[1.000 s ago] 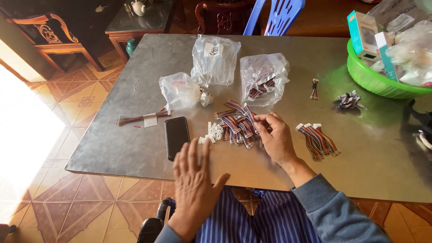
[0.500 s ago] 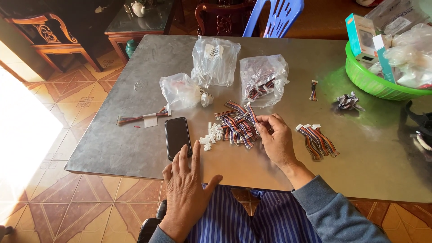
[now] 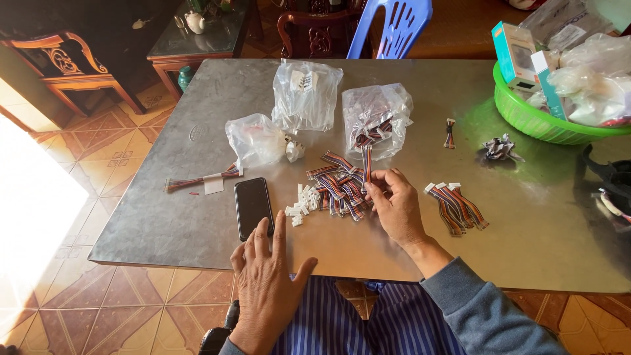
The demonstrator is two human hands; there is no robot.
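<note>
My right hand (image 3: 396, 207) pinches a short multicoloured ribbon cable (image 3: 366, 164) and holds it upright over a loose pile of similar cables (image 3: 337, 184) on the grey metal table (image 3: 164, 217). Small white plastic connectors (image 3: 301, 204) lie at the left side of that pile. My left hand (image 3: 266, 279) rests flat with fingers spread at the table's near edge, just below a black phone (image 3: 253, 206) and the white connectors, holding nothing.
Three clear plastic bags (image 3: 306, 95) lie beyond the pile. A bundle of cables with fitted connectors (image 3: 455, 207) lies to the right, a taped cable bundle (image 3: 200, 181) to the left. A green basket (image 3: 526, 115) of boxes and bags stands far right. A blue chair (image 3: 388, 26) is behind the table.
My left hand slid forward and up onto the table's near edge, closer to the phone. My right hand has lifted one cable upright out of the pile.
</note>
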